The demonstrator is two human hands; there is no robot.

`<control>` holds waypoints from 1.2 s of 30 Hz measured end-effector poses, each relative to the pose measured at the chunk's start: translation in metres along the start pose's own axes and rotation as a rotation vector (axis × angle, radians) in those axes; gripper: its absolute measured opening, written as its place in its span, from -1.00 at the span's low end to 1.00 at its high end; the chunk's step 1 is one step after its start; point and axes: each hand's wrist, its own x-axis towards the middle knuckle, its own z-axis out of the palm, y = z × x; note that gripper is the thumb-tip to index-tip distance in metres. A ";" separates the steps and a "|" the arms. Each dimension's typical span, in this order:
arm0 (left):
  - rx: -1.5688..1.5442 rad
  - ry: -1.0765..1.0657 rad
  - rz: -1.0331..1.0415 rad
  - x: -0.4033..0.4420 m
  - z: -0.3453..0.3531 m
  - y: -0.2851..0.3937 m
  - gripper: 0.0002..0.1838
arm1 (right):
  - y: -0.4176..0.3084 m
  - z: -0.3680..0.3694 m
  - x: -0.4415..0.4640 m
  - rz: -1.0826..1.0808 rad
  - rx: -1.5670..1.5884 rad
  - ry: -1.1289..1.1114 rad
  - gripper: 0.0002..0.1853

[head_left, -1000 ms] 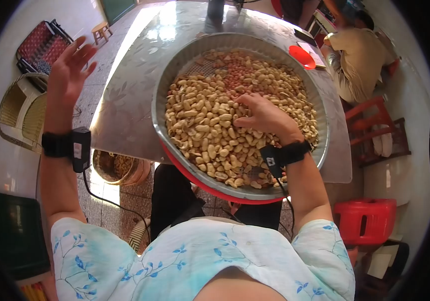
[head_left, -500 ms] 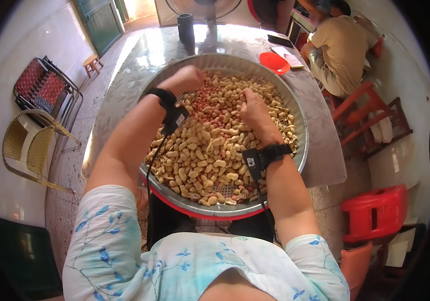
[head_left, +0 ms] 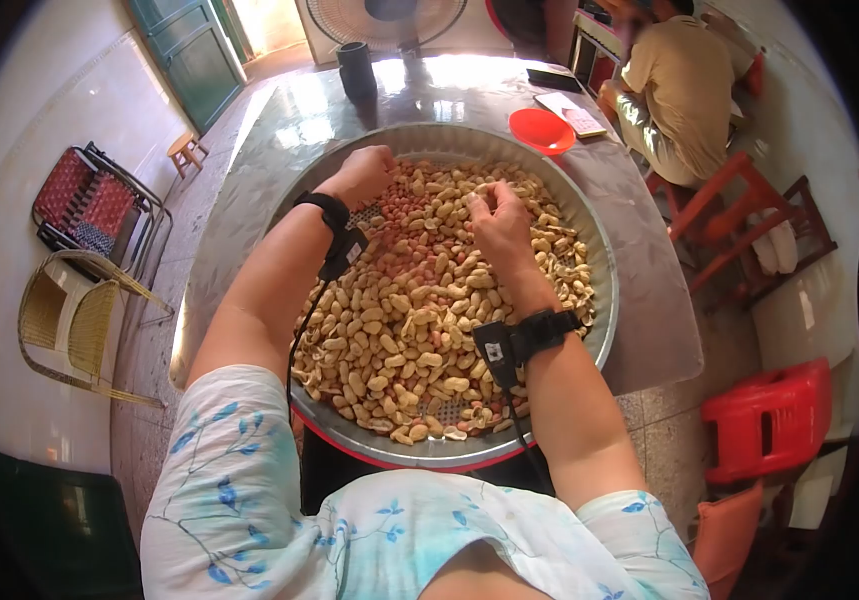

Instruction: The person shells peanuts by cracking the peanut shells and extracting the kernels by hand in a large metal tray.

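Note:
A wide round metal tray (head_left: 601, 330) holds a heap of unshelled peanuts (head_left: 399, 345). Shelled pink-red kernels (head_left: 411, 215) lie among them toward the far left, over a perforated bottom. My left hand (head_left: 361, 174) is closed in a fist above the tray's far left side, close to the kernels; whatever its fingers hold is hidden. Over the right half of the heap, my right hand (head_left: 504, 228) pinches what looks like a peanut between thumb and forefinger. Each wrist wears a black strap with a small cabled box.
The tray rests at the near edge of a shiny table (head_left: 249, 220). Beyond it stand a dark mug (head_left: 356, 72), a red plate (head_left: 541, 131), a notebook (head_left: 571, 115) and a fan (head_left: 386, 15). Another person (head_left: 684, 90) sits at right, near a red stool (head_left: 767, 420).
The whole view has shifted slightly, so the tray and table appear lower. My right thumb and forefinger now reach out further to the left. My left hand stays closed over the far left side.

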 end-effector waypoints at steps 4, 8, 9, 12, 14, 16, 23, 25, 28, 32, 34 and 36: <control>0.223 0.136 0.313 0.022 0.027 -0.002 -0.80 | -0.002 -0.005 -0.004 0.035 -0.085 -0.058 -0.77; 0.339 0.009 0.334 0.031 0.026 -0.006 -0.77 | 0.006 -0.003 -0.003 0.030 -0.190 -0.101 -0.74; 0.366 -0.015 0.344 0.029 0.023 -0.004 -0.78 | 0.003 -0.004 -0.004 0.019 -0.224 -0.109 -0.73; -0.054 -0.196 0.069 0.013 0.011 0.010 -0.80 | -0.001 0.000 -0.002 0.196 0.117 -0.094 -0.75; 0.010 -0.199 0.105 0.016 0.015 0.010 -0.83 | -0.003 -0.001 -0.001 0.314 0.301 -0.097 -0.76; 0.073 -0.201 0.145 0.020 0.020 0.013 -0.84 | -0.002 -0.003 0.002 0.449 0.568 -0.084 -0.79; 0.091 -0.298 0.066 0.025 0.006 -0.002 -0.75 | 0.000 -0.002 0.001 0.514 0.859 -0.062 -0.79; -0.042 -0.247 0.028 0.007 0.006 0.006 -0.74 | -0.002 -0.002 0.002 0.512 0.798 -0.061 -0.87; -0.090 -0.241 0.185 0.009 0.020 0.018 -0.76 | 0.002 0.002 0.005 0.454 0.672 -0.004 -0.81; 0.065 -0.204 0.220 0.015 0.024 0.018 -0.87 | 0.000 0.000 0.002 0.484 0.632 -0.100 -0.83; 0.221 -0.257 0.238 0.016 0.014 0.015 -0.88 | -0.007 -0.001 0.000 0.500 0.579 -0.129 -0.84; 0.114 -0.130 0.059 0.006 0.006 0.013 -0.86 | -0.016 -0.003 -0.003 0.531 0.543 -0.164 -0.83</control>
